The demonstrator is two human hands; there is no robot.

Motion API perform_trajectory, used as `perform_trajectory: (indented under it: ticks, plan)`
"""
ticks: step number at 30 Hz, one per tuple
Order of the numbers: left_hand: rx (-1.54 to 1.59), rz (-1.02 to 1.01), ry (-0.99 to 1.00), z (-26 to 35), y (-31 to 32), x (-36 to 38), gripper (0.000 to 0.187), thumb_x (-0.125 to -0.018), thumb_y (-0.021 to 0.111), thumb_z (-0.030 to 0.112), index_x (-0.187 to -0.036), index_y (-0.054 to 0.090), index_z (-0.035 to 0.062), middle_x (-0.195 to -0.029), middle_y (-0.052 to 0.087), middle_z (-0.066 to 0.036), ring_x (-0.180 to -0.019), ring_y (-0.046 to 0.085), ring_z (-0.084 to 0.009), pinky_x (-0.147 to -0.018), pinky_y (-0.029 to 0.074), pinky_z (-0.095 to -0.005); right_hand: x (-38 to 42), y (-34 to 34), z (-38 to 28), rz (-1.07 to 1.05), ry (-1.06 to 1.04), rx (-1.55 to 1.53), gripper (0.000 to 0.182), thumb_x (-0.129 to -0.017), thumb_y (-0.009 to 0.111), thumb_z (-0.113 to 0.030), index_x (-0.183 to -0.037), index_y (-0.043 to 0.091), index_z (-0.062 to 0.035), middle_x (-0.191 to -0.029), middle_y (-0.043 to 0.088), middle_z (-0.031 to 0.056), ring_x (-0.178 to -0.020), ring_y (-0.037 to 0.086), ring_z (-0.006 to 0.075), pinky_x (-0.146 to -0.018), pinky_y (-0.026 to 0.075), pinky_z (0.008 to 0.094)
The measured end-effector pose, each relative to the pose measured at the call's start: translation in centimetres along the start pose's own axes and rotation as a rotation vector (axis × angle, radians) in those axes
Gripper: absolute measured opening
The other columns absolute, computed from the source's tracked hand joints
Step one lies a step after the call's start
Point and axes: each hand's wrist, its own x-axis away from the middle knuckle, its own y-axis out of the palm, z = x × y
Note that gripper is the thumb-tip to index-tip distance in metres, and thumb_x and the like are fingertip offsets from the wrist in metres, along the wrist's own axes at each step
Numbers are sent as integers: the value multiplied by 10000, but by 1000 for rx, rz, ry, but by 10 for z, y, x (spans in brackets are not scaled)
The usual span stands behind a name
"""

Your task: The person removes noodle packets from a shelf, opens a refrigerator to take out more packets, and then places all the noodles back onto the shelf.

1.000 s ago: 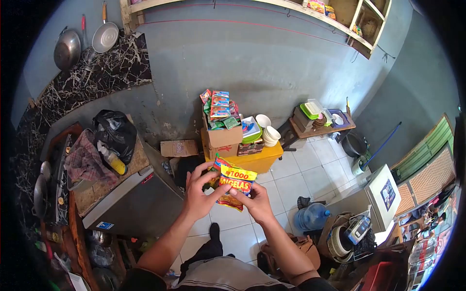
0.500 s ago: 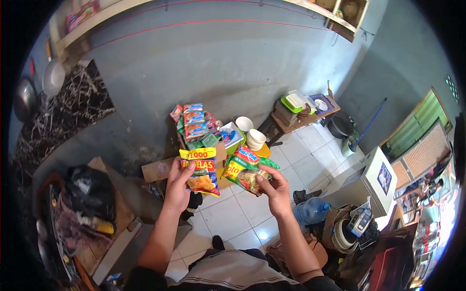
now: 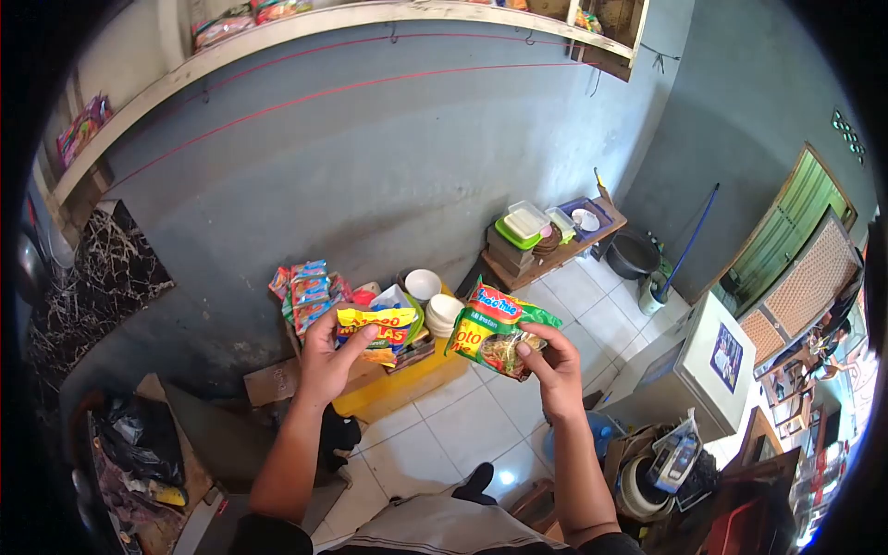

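A yellow and blue snack packet is pinched in my left hand, its thumb across the front and its face tilted. My right hand grips a green and yellow noodle packet by its right side, thumb in front. The two packets are held apart, side by side. Beyond them, a pile of red and blue sachets lies by the wall, with white bowls stacked to its right on a yellow surface.
A wooden bench holds plastic containers. Behind it stands a dark tub. At right are a white cabinet and a blue water bottle. A black bag lies at left; a shelf runs overhead.
The view has shifted, showing more of the shelf. The left packet has tilted and looks shorter. The right packet has turned slightly in my hand. Both stay held.
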Motion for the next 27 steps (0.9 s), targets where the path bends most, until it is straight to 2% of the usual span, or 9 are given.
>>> perform_trajectory:
  ticks: [2,6,10,15,22,23,24,25,27]
  plan:
    - [-98,-10,26,2,19,-22,177,-914,703,68,-1061,619,15,-969,638,-13,-890,580,-72,-814,467,-241,-24,-27,-7,-37,7,13,256,-914,694,-41,-1169,675,-30,-1150,664,47,-1046,599,129,-905,488,283]
    - [-86,-29,153,11,61,-64,120,-922,684,48,-985,587,17,-924,603,-2,-869,551,-61,-780,457,-240,-75,-75,-25,-83,-75,99,263,-917,691,-41,-1179,672,-26,-1151,667,46,-1057,595,122,-905,485,277]
    - [-48,-37,126,25,93,-98,140,-919,677,37,-1017,579,18,-981,602,-18,-932,560,-67,-829,465,-245,-119,-103,-37,-133,-108,77,268,-907,688,-34,-1173,661,-37,-1187,656,61,-1077,595,145,-916,476,299]
    - [-86,-53,192,41,116,-142,196,-911,662,16,-1083,568,13,-1049,594,-29,-1000,562,-82,-886,474,-261,-169,-122,-40,-185,-171,42,254,-912,680,-7,-1166,675,-20,-1158,670,61,-1070,600,136,-921,483,292]
    - [-200,-103,266,63,121,-214,163,-883,707,37,-994,588,22,-926,602,-3,-909,567,-73,-822,482,-257,-258,-121,-51,-250,-271,40,239,-899,683,13,-1136,684,-10,-1155,678,70,-1057,608,132,-911,488,286]
    - [-327,-101,278,69,121,-224,159,-873,723,47,-961,591,32,-892,601,9,-882,566,-61,-802,476,-244,-270,-120,-55,-263,-253,38,234,-899,683,11,-1133,684,-8,-1155,679,70,-1054,610,132,-908,489,283]
    - [-456,-101,298,76,121,-238,160,-862,738,58,-927,593,42,-858,601,20,-856,566,-50,-781,469,-232,-284,-122,-57,-282,-322,82,238,-904,679,4,-1142,683,-10,-1149,682,71,-1052,614,135,-902,495,282]
    - [-458,-109,319,82,123,-253,160,-862,738,58,-927,593,42,-858,601,20,-856,566,-50,-781,469,-232,-297,-123,-64,-274,-344,81,238,-904,679,4,-1142,683,-10,-1149,682,71,-1052,614,135,-902,495,282]
    - [-665,-119,475,93,128,-280,169,-850,756,71,-884,591,57,-823,603,36,-810,564,-33,-742,460,-216,-315,-128,-80,-276,-237,115,241,-904,678,4,-1144,687,-12,-1142,687,72,-1058,615,137,-905,498,285]
